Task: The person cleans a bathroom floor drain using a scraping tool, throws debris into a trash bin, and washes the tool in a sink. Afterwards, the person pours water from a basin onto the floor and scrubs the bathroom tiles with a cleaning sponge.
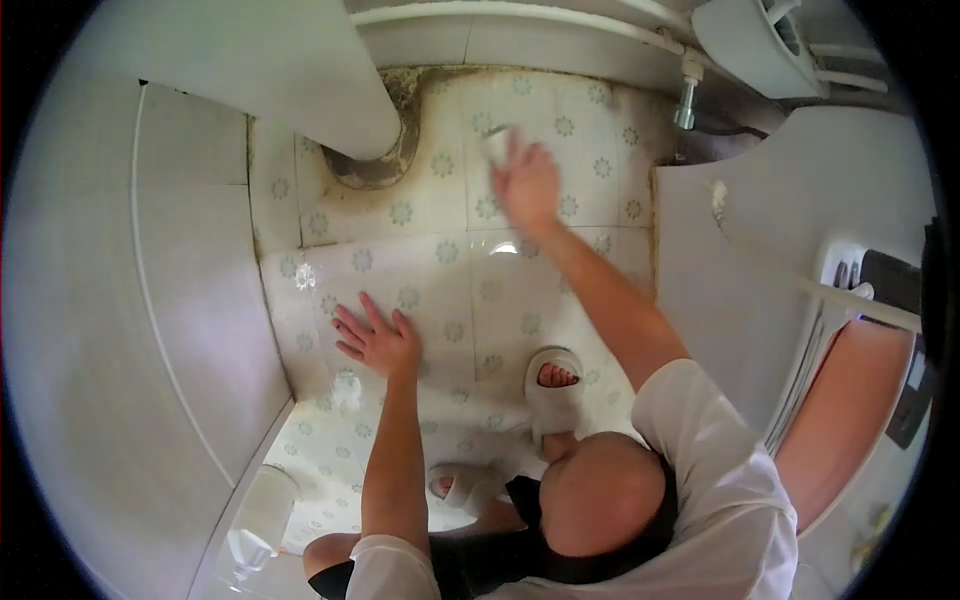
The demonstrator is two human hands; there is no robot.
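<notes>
My right hand (530,185) reaches forward over the tiled floor (425,270), slightly blurred. Its fingers are closed on a small white block (498,145) that looks like a sponge; blur hides its exact kind. The block is on or just above pale tiles with grey-green flower prints, near brown stains. My left hand (380,340) is closer to me and to the left, palm down with fingers spread, holding nothing. It is over the floor tiles; I cannot tell whether it presses on them.
A white pedestal (350,110) with a dirty base stands at the far left. White pipes (520,12) and a metal valve (686,105) run along the back. At right is a smooth white panel (740,240). A white bottle (265,505) stands lower left, beside my slippers (553,400).
</notes>
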